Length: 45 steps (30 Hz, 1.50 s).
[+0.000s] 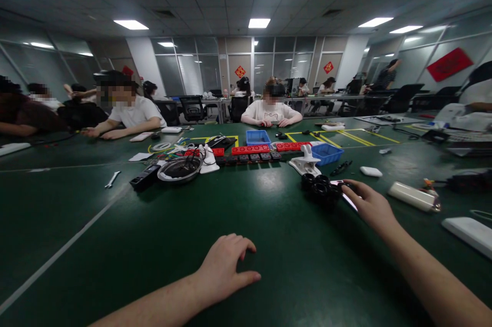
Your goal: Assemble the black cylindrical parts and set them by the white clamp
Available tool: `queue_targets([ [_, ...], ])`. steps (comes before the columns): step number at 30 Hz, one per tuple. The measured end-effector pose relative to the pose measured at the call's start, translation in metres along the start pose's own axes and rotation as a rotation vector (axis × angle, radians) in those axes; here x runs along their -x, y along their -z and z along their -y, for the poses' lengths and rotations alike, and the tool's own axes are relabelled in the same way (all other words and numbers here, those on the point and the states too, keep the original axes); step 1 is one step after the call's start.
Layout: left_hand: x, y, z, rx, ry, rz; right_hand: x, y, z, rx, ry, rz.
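Observation:
Over the green table (261,219), my left hand (226,268) is open, its thumb and fingers apart with nothing between them. My right hand (367,201) reaches forward on the right, its fingers closed on the near-right end of a black cluster of round, open-topped cups (320,188). Its fingertips are partly lost against the dark object. Beside those fingers, and partly covered by them, lies a flat pinkish-white thing (350,200). A white clip-like stand (305,163) is just behind the cluster.
Red socket strips (251,149), blue bins (258,137) and a round metal dish (179,170) stand across the middle. A wrench (113,179) lies left. To the right are a cream cylinder (413,197) and a white case (371,171). People sit opposite.

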State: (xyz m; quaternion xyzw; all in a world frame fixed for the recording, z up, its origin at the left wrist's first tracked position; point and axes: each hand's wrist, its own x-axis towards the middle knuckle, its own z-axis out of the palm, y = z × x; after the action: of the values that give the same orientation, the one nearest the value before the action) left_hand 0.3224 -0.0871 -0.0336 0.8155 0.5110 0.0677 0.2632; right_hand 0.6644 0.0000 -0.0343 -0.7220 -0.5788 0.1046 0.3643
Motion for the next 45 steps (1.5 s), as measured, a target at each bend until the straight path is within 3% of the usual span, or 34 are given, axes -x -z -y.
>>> queue_targets([
  [10, -0.001, -0.004, 0.003, -0.003, -0.006, -0.031, 0.006, -0.002, -0.001, 0.129, 0.061, 0.050],
  [20, 0.000, -0.003, 0.003, 0.017, -0.018, -0.019, 0.011, -0.002, 0.003, 0.146, 0.103, -0.026],
  [26, -0.001, -0.003, 0.001, 0.006, -0.004, -0.027, 0.009, -0.017, -0.005, 0.337, 0.244, 0.119],
  [30, 0.001, 0.001, -0.002, 0.015, -0.005, -0.006, 0.012, -0.022, -0.005, 0.445, 0.282, 0.097],
  [38, -0.002, -0.010, 0.006, -0.016, -0.025, -0.068, 0.020, -0.019, 0.006, 0.543, 0.271, 0.072],
  [45, 0.000, -0.005, 0.002, -0.025, -0.027, -0.047, 0.024, -0.015, 0.010, 0.588, 0.254, 0.093],
])
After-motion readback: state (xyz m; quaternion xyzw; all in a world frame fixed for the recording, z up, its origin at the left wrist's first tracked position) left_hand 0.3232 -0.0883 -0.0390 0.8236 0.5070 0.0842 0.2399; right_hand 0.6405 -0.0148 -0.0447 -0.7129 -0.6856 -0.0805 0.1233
